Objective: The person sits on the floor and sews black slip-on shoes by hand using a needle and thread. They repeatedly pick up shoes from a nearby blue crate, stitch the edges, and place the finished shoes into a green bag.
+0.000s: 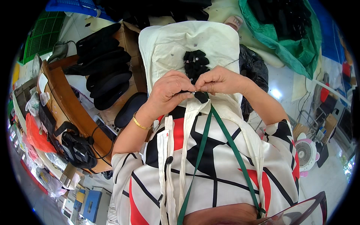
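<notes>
Over my lap, my left hand (170, 90) and my right hand (219, 80) meet fingertip to fingertip, both closed in a pinch. A small black cloth piece (201, 97) shows just under the fingertips, gripped between them. A tiny pale spot glints where the fingers meet; what it is I cannot make out. Just beyond the hands, a cluster of similar black cloth pieces (195, 60) lies on a white cloth-covered surface (161, 39). A gold bracelet (139, 122) circles my left wrist. Green straps (205, 137) hang down my front.
Black padded shapes (107, 67) stand in a row by a cardboard box (129, 48) at left, beside a wooden table (67, 107). A black plastic bag (253, 71) sits close at right. Farther off are a green sack (277, 43) of black goods and a fan (305, 153).
</notes>
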The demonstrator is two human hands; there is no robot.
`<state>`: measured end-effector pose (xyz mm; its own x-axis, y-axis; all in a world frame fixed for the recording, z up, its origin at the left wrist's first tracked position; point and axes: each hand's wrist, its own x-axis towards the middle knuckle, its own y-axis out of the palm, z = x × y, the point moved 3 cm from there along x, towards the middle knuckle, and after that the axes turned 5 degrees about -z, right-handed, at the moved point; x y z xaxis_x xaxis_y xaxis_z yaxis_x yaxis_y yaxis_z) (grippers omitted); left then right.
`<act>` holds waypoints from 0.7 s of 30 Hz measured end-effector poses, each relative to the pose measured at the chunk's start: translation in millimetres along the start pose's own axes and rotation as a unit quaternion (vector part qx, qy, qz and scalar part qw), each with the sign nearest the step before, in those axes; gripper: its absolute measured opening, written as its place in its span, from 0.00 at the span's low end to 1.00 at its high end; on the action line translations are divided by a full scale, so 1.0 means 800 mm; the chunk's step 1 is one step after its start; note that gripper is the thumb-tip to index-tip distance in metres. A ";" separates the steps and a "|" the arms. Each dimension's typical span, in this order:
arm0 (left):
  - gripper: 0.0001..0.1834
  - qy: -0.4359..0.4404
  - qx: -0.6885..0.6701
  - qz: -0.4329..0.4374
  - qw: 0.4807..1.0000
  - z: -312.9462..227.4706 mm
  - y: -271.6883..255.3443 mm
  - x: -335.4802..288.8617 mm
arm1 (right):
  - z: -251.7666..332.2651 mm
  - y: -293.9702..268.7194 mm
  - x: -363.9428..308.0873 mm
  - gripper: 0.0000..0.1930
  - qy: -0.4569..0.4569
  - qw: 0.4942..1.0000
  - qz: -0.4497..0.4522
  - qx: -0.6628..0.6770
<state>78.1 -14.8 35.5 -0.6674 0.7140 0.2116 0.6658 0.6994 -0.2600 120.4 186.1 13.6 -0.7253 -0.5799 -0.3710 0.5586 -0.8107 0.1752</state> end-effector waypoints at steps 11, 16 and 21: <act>0.12 -0.015 -0.018 -0.005 1.000 0.002 0.005 0.000 | 0.015 0.005 0.003 0.21 0.041 0.999 -0.020 -0.014; 0.10 -0.051 0.022 -0.021 0.998 0.015 0.011 -0.004 | 0.026 0.017 0.006 0.23 0.086 0.994 -0.065 -0.009; 0.09 -0.144 0.042 -0.067 0.986 0.024 0.005 -0.005 | 0.026 -0.006 0.006 0.11 -0.115 0.923 -0.229 -0.285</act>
<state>77.1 -15.7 15.7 -0.8230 0.5676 -0.0230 0.5427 0.7737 -0.3269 105.8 185.2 29.6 -0.9678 -0.2413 -0.0712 0.2450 -0.8393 -0.4853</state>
